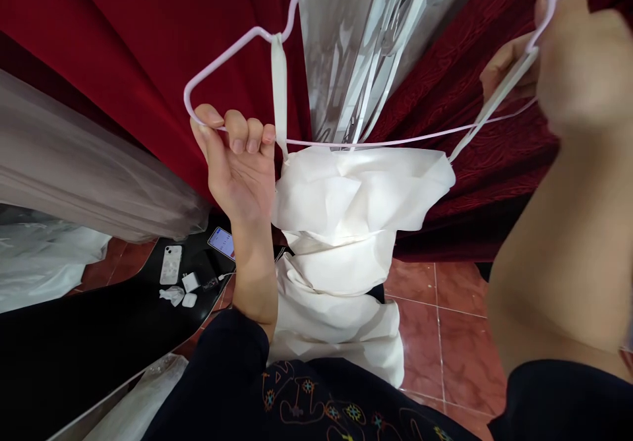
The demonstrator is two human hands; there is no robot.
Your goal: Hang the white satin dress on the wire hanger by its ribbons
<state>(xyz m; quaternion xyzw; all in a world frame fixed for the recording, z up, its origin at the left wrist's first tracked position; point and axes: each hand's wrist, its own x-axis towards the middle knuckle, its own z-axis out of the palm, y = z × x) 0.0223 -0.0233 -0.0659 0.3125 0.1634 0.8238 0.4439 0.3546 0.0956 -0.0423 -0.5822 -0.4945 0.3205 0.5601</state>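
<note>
A thin lilac hanger (225,57) spans the upper view, with a white ruffled dress (346,263) hanging from it by narrow straps. The left strap (279,88) sits in the notch of the hanger; the right strap (494,101) runs up to its right side. My left hand (240,157) is closed around the hanger's lower left corner, palm towards me. At the upper right my right hand (573,65), partly blurred, grips the hanger's right end beside the strap, with some fingers behind it. The dress falls in folds down in front of my body.
Dark red curtains (148,45) hang behind, and several pale hangers (390,45) show against grey fabric. On a black glossy table (99,335) lie a white phone (171,264), a lit phone (222,242) and a charger (190,282). The floor (459,349) has red tiles.
</note>
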